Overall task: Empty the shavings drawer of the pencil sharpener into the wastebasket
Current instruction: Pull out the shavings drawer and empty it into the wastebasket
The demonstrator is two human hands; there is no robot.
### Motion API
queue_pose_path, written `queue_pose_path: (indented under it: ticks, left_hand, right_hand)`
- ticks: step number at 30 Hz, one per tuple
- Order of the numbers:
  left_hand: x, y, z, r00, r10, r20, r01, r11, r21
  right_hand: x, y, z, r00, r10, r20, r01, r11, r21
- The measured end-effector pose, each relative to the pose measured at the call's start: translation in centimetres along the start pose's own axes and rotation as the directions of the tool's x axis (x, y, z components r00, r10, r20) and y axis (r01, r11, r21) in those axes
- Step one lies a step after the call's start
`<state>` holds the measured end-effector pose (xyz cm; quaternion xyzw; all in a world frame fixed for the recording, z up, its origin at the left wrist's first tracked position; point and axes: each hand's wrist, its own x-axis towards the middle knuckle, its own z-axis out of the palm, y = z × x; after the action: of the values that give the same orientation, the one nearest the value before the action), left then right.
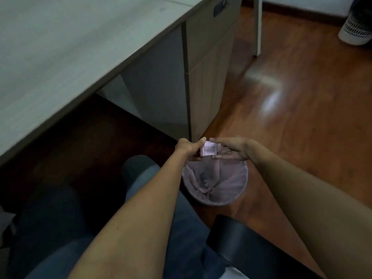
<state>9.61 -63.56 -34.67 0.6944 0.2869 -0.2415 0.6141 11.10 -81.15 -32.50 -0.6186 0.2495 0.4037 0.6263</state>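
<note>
A small pale pink shavings drawer (210, 149) is held above the far rim of a round wastebasket (237, 190) lined with a pinkish bag. My left hand (186, 148) grips the drawer from its left side. My right hand (233, 149) is beside it on the right, fingers spread, fingertips touching the drawer's upper and lower right corners. The wastebasket stands on the wooden floor below both hands. The frame is blurred, so I cannot see shavings clearly. The sharpener body is out of view.
A grey desk (60, 57) with a drawer cabinet (205, 81) stands to the left and behind the basket. My legs in jeans (145, 198) and a black chair armrest (247, 244) are near. A white perforated bin (354, 29) stands at the far right.
</note>
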Motion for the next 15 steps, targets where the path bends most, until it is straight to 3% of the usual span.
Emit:
queue_pose_path:
  ticks: [7,15]
  left_hand:
    - [-0.3,1.3,0.7,0.999,-0.011,-0.034,0.013,0.999,0.038]
    - [-0.9,1.7,0.1,0.996,0.074,0.046,-0.075,0.997,0.034]
  right_hand:
    - [0.2,-0.8,0.0,0.999,0.031,-0.039,-0.032,0.999,-0.006]
    - [0.4,-1.2,-0.9,0.997,-0.073,0.020,0.073,0.997,0.003]
